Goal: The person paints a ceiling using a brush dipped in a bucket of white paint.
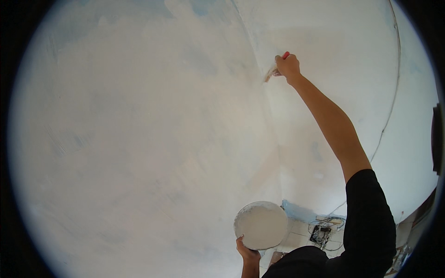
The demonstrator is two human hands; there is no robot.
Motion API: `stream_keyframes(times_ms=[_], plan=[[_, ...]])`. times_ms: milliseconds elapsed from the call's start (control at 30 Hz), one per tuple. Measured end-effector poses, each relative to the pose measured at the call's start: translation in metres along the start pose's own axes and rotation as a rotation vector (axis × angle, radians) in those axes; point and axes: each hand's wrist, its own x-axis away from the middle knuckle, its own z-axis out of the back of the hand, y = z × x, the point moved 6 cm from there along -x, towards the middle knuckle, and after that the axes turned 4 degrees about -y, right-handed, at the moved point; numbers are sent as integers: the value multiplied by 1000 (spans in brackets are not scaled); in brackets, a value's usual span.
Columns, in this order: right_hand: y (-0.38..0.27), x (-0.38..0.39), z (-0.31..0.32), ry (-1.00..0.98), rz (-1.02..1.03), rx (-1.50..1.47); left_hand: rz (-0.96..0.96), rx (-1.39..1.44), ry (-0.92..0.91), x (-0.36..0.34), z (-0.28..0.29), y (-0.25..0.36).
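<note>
My right hand (288, 68) is raised at the upper middle, closed around a paintbrush with a red handle (286, 54). Its tan tip (267, 78) is at the corner where two whitish walls meet; the fingers partly cover the brush. Low in the view, my left hand (248, 249) grips the near left rim of a round bucket (237, 221), its thumb over the edge. Pale, creamy paint (263, 226) fills the bucket, whose underside is hidden.
A broad wall (139, 139) with uneven whitish coating and bluish patches spans the left. A thin cable (397, 69) runs down the right wall (324, 116). Below, tangled cords and a dark item (320, 235) lie on the tiled floor (295, 241), beside a blue strip of wall (299, 212).
</note>
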Motion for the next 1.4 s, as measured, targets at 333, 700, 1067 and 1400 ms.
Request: stream_keyframes(times_ms=[333,700,1067,1400], plan=[[-253,5,-46,-13,203,-322,-44,89,67,0,-1,-2],[-59,9,-68,37,43,-1008,-23,70,99,0,17,-1],[-81,-14,-39,99,82,-349,-3,41,69,0,1,2],[-191,-28,-47,308,124,-555,-73,38,49,1,-5,-1]])
